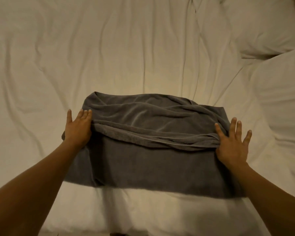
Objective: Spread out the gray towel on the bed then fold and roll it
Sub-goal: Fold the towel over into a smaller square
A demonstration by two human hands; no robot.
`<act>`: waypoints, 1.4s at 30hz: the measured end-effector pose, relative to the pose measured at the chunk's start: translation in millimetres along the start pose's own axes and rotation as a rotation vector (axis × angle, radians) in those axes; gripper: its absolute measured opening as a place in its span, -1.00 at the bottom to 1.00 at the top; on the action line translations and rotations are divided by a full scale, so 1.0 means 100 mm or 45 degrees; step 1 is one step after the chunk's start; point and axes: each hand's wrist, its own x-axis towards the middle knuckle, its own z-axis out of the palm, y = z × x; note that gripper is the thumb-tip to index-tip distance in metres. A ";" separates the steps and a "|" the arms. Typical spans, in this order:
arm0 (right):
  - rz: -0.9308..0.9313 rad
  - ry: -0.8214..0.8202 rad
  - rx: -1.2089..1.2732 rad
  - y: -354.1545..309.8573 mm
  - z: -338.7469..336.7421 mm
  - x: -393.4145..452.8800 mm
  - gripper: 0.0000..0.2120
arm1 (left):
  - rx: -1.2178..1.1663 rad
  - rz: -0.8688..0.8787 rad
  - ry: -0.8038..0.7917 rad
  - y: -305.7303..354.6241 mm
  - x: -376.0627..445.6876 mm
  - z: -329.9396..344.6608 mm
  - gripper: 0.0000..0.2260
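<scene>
Grip: left hand (77,127) and right hand (232,143) released, flat on gray towel (143,164). Folding underway; next, smoothing then rolling.

Bare wrinkled sheet (109,53) lies all round the gray towel (143,164); pillows (271,31) crowd the far right.

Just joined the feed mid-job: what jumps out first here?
A gray towel lies partly folded on the near middle of the white bed. The left hand and right hand rest on its two ends, fingers spread. A white pillow sits at far right.
</scene>
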 end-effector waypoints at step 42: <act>-0.346 0.403 0.183 -1.26 -0.44 1.70 -0.69 | -0.031 0.400 -0.115 0.59 1.59 0.45 -0.38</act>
